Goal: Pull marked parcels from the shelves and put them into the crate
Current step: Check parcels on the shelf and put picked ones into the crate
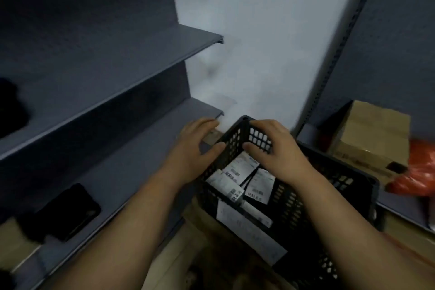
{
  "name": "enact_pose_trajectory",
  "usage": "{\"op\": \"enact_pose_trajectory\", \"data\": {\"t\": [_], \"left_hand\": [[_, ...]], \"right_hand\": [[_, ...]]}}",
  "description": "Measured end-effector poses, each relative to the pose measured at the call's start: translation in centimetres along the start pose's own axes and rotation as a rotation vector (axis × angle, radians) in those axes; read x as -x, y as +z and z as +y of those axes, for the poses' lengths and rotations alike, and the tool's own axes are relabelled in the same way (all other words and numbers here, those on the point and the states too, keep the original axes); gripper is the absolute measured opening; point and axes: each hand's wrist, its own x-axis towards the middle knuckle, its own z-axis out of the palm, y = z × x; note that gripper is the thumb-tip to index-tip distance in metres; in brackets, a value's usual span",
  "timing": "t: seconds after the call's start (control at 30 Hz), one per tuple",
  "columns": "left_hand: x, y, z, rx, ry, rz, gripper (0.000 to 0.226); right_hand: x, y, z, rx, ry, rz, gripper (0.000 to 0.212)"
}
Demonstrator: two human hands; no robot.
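1. Gripping the far corner of the black crate [348, 179], the right hand [277, 148] curls its fingers over the rim, with the thumb inside.
2. The left hand [195, 146] is relaxed, fingers nearly straight, and its thumb touches the crate's left wall from outside.
3. White-labelled parcels [240, 172] lie piled in the crate's far end.
4. Grey shelves [117, 73] stand to the left, and a flat black item [70, 209] lies on the lower one.
5. A cardboard box [372, 134] and an orange bag [421, 167] sit on the right shelf.

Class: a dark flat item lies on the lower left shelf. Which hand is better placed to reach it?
Left. The left hand is open, on the shelf side, nearer the dark flat item; the right hand grips the rim of the crate.
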Motion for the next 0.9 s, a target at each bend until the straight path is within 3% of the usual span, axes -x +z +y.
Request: {"op": "enact_pose_trajectory", "data": {"t": [0.17,0.4,0.9], "left_hand": [[6.9,-7.4,1.0,-0.099,-0.11,0.17,0.06],[20.3,-19.1,-0.1,-0.289,-0.269,0.422,0.059],[57.4,-39.4,-0.4,-0.562,-0.733,0.842,0.058]], "right_hand": [[-0.9,2.1,-6.2,-0.129,-0.166,-0.096,0.071],[-0.3,9.6,-21.6,-0.202,-0.501,-0.249,0.064],[15.1,30.3,-55.5,-0.454,-0.909,-0.645,0.066]]}}
